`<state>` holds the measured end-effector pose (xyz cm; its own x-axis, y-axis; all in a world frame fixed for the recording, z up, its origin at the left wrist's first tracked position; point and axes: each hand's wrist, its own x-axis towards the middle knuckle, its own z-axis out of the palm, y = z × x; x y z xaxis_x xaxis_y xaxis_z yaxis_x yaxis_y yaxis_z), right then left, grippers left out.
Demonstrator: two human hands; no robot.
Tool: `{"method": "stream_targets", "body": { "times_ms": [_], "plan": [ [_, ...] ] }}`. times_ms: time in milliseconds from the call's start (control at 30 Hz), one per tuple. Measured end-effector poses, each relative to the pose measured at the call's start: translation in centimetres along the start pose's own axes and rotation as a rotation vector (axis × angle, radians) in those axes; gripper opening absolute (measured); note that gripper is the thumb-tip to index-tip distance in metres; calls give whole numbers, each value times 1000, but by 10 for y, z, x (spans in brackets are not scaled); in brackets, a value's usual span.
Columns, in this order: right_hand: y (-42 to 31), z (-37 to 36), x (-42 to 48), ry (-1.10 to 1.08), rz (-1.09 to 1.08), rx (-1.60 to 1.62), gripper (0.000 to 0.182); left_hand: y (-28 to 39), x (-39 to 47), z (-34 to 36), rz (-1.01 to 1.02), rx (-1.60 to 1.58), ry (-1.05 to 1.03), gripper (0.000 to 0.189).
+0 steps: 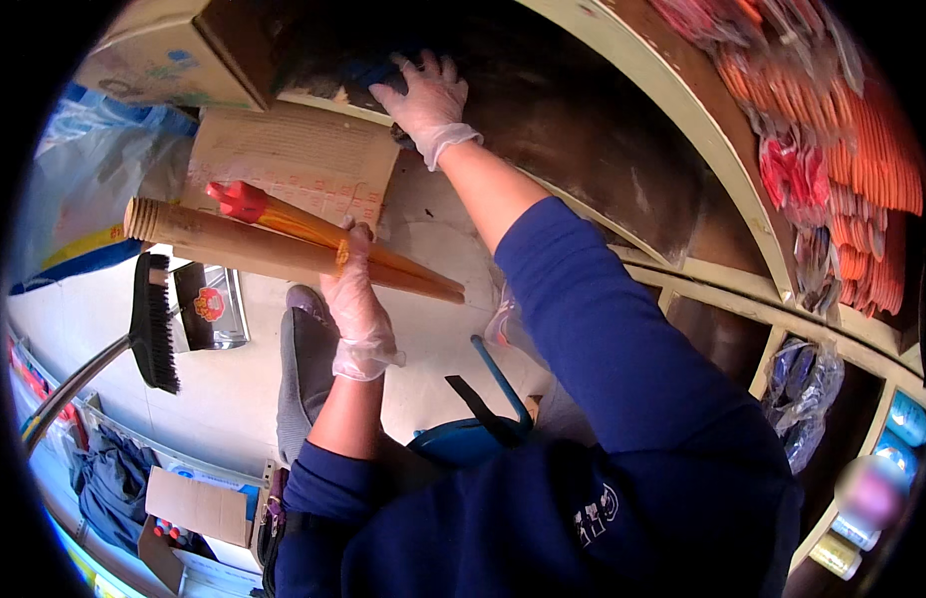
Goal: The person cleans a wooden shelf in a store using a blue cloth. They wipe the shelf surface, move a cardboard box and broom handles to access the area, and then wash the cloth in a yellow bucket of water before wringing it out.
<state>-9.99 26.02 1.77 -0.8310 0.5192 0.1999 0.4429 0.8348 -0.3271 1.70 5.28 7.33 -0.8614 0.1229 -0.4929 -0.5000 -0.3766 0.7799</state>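
A thin clear glove covers each hand. My left hand [358,299] grips a bundle of long tapered wooden sticks [231,233], held across the view above the floor. Beside them in the same grip lies an orange-yellow shaft with a red plastic end [239,202]. My right hand [431,101] reaches into a dark wooden shelf [582,127], fingers spread over a dark blue item [373,71] near the shelf's front edge. Shadow hides what the fingertips touch.
A cardboard box [179,60] stands upper left, above a flat cardboard piece [283,153]. A broom [153,321] and dustpan [209,305] are at left. A blue stool [470,441] is close by my body. Orange packaged goods [874,172] hang right. An open carton [197,508] sits lower left.
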Motion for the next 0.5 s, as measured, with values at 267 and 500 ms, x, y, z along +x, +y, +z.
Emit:
{"method": "stream_targets", "body": {
  "times_ms": [267,500],
  "plan": [
    [164,-80,-81,-41,52,-34,53,-17,11,-15,22,-14,19,39],
    [450,-201,-194,156,948,-160,68,16,4,-8,41,-32,24,31]
  ]
}}
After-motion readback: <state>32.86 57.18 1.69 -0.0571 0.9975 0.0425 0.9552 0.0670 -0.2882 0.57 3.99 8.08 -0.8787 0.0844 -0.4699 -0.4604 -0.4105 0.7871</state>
